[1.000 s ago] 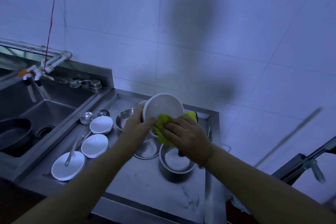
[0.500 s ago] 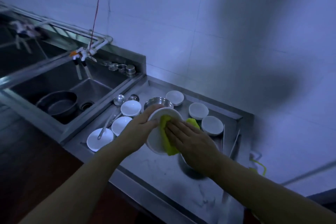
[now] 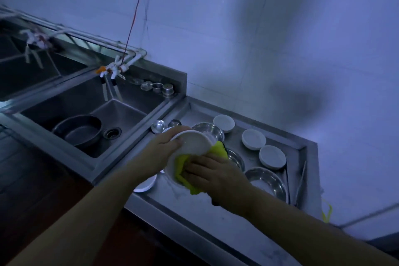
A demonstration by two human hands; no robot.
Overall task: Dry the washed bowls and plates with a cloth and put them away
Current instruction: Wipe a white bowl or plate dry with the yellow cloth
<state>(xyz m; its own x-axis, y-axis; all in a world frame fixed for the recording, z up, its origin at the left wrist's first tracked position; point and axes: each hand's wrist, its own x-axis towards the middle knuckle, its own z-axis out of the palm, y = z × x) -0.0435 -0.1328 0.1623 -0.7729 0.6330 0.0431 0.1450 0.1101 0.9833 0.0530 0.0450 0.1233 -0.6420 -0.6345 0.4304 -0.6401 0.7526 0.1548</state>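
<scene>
Change: your right hand (image 3: 212,174) has slid the yellow-green cloth (image 3: 183,165) lower on the round white bowl (image 3: 193,144) | Fingers: right flat, pressing cloth; left hand (image 3: 160,149) clamps rim | Bowl above steel counter (image 3: 194,203), drying unfinished.

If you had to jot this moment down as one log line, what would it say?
step: drying | left hand: grips white bowl at rim | right hand: presses yellow-green cloth on bowl | where: above steel counter
</scene>
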